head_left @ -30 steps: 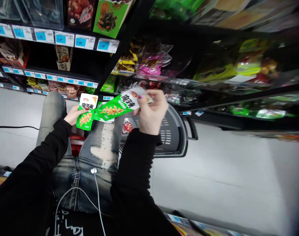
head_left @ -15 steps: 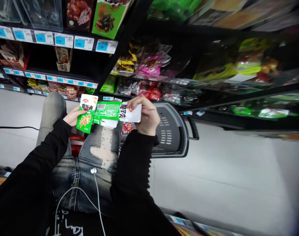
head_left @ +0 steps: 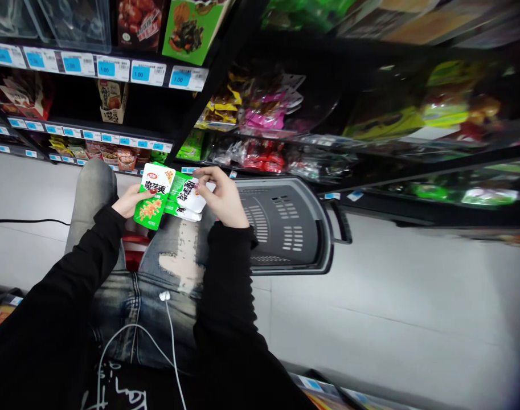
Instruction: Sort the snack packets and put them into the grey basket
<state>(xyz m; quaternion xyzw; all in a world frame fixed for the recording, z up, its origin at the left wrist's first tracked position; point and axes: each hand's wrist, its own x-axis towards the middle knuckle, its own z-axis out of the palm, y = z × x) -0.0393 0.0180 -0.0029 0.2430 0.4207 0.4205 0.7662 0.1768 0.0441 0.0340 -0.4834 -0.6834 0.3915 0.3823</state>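
Overlapping packets (head_left: 177,182).
Your left hand (head_left: 131,201) pinched the front packet (head_left: 156,203), likely steadying it; at three o'clock, your right hand (head_left: 226,200) touched a rear packet (head_left: 191,199), grip undeterminable.

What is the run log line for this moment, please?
left hand: holds packet | right hand: at neighbouring packets | basket: beside right leg

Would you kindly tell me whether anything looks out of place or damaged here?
Nothing looks spilled. The packets at the right hand sit crosswise to the front packet in the left hand, looking untidy. The jeans have a ragged hole, possibly styling.
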